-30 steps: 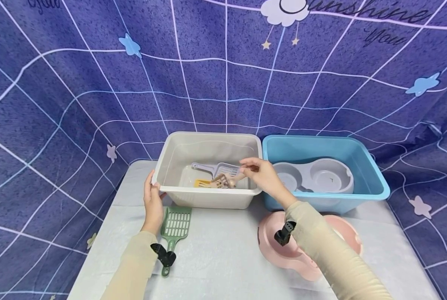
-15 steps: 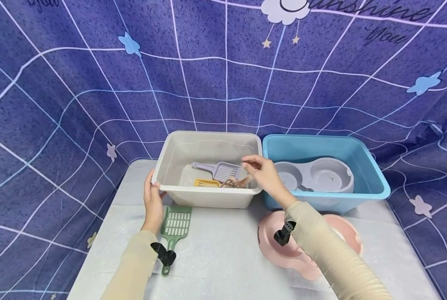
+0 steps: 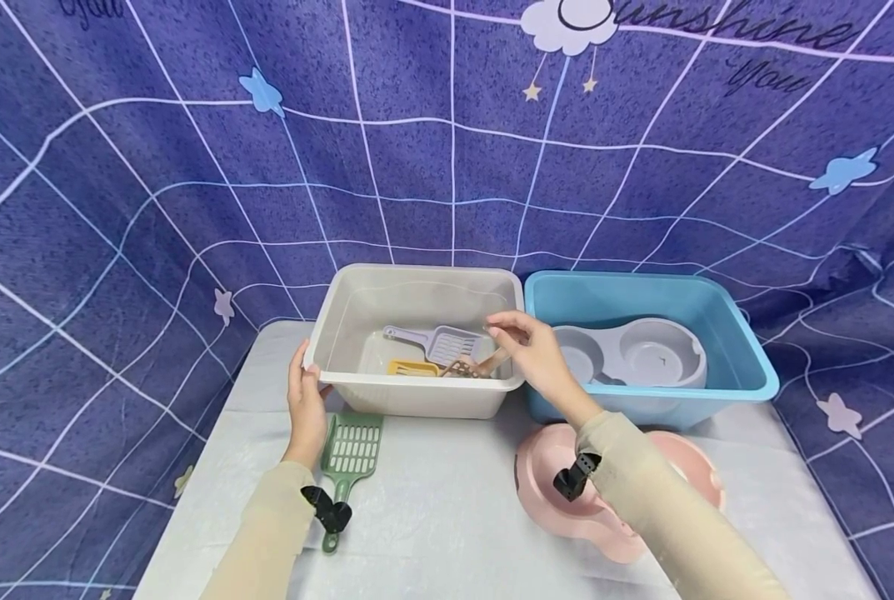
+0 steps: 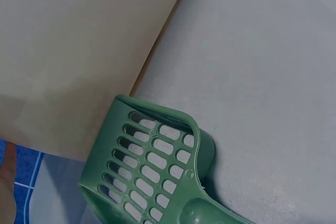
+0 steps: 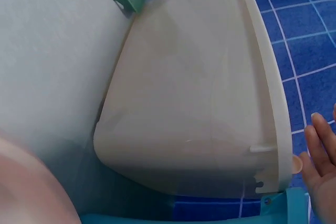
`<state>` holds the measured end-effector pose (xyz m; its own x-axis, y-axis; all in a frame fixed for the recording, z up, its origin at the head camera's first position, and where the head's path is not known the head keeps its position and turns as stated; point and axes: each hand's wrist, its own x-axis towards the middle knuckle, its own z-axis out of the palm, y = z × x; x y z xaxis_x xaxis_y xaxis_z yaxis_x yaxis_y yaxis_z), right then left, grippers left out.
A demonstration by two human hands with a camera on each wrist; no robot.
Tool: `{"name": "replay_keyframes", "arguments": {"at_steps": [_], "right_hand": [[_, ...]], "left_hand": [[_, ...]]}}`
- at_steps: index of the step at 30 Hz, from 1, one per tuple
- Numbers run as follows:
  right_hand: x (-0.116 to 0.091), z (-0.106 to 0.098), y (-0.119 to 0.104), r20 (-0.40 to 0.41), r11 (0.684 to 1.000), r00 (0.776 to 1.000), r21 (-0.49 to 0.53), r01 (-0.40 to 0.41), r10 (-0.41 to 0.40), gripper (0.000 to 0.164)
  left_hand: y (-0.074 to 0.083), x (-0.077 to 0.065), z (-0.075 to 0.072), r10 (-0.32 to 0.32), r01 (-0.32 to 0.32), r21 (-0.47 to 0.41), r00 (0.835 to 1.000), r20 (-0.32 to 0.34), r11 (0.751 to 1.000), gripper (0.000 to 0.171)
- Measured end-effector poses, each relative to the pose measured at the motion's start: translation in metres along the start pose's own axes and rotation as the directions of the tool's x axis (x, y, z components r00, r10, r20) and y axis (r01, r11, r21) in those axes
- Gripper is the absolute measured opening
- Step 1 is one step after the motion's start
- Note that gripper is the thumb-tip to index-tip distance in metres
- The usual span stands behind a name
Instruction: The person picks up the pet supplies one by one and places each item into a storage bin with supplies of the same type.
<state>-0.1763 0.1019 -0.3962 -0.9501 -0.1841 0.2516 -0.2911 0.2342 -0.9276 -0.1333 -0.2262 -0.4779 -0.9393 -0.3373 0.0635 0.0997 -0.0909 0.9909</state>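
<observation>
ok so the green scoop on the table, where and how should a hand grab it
Probably by the handle, coming from the person's side and above. The green scoop lies with its handle pointing back toward the person, while its broad slotted head sits close by the gray bin, leaving less room there. A black wrist camera hides part of the handle.

"Good light in here?"
"From the head, bright and even on the white tablecloth (image 3: pixel 432 500)."
"And at the wrists?"
"Dimmer, greyer: shadow pools beneath the beige plastic tub (image 5: pixel 184 93), and the pink double bowl (image 5: pixel 29 190) blurs softly."
</observation>
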Motion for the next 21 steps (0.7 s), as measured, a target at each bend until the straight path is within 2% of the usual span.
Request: {"name": "replay_keyframes", "arguments": {"at_steps": [2, 5, 15, 21], "right_hand": [[-0.001, 0.001, 0.007, -0.01, 1.0, 1.0, 0.0, 0.014, -0.014, 0.02], [-0.005, 0.003, 0.005, -0.012, 0.999, 0.999, 0.027, 0.048, -0.047, 0.02], [-0.021, 0.013, -0.004, 0.003, 0.993, 0.999, 0.109, 0.053, -0.054, 0.022], [-0.037, 0.029, -0.008, 0.019, 0.973, 0.996, 0.218, 0.079, -0.085, 0.021]], "left_hand": [[-0.008, 0.004, -0.003, -0.001, 0.001, -0.004, 1.0, -0.004, 1.0, 0.053], [-0.016, 0.007, -0.004, 0.002, -0.002, -0.005, 1.0, -0.013, 1.0, 0.052], [-0.02, 0.007, -0.005, 0.079, -0.079, 0.008, 0.997, -0.001, 0.997, 0.051], [-0.018, 0.008, -0.006, 0.044, -0.044, 0.033, 0.999, 0.002, 0.998, 0.05]]}}
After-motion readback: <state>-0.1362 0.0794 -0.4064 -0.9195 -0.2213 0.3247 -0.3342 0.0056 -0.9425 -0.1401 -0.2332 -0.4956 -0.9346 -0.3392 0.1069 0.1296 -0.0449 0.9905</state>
